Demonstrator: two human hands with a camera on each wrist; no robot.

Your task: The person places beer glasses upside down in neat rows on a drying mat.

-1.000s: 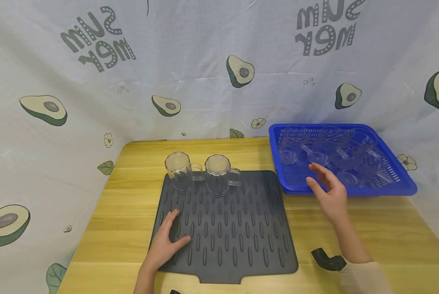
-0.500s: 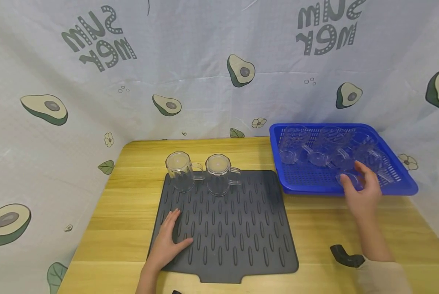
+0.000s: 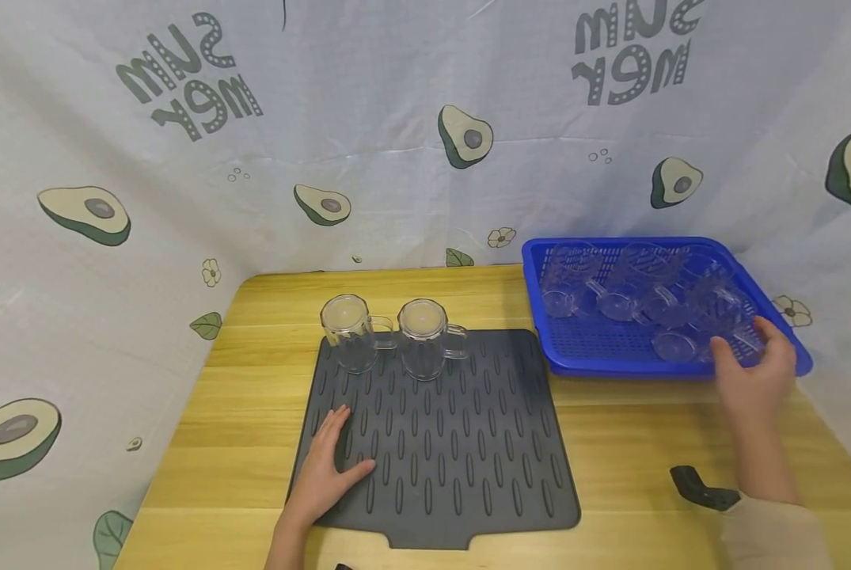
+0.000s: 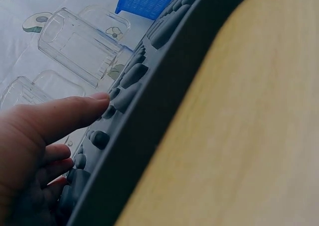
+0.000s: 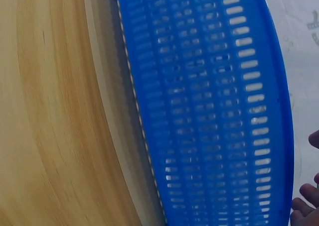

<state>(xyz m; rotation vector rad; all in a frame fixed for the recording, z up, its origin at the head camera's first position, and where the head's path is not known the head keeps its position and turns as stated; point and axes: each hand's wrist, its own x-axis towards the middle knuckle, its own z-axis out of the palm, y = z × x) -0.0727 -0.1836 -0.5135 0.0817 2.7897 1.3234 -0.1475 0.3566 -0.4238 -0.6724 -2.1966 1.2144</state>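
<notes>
Two clear glass mugs, a left one (image 3: pixel 354 336) and a right one (image 3: pixel 423 340), stand upside down at the back of a dark grey ribbed drying mat (image 3: pixel 468 507). My left hand (image 3: pixel 321 475) rests on the mat's left side, fingers spread, holding nothing; the left wrist view shows its thumb (image 4: pixel 75 114) over the ribs. My right hand (image 3: pixel 756 384) is over the front right corner of a blue plastic basket (image 3: pixel 610 370). Its thumb and fingers are apart around the handle (image 3: pixel 747 342) of a glass mug lying there. In the right wrist view only some fingertips (image 5: pixel 306 206) show, beyond the basket wall.
Several more clear glass mugs (image 3: pixel 617 305) lie on their sides in the basket. The wooden table (image 3: pixel 218 443) meets a pale curtain (image 3: pixel 397 95) printed with avocados at the back and sides. Black curved pieces sit by both wrists.
My right hand has moved rightward along the basket's front, from its middle, past the mug lying nearest the front, to the right corner. My left hand and the mugs on the mat stay in place.
</notes>
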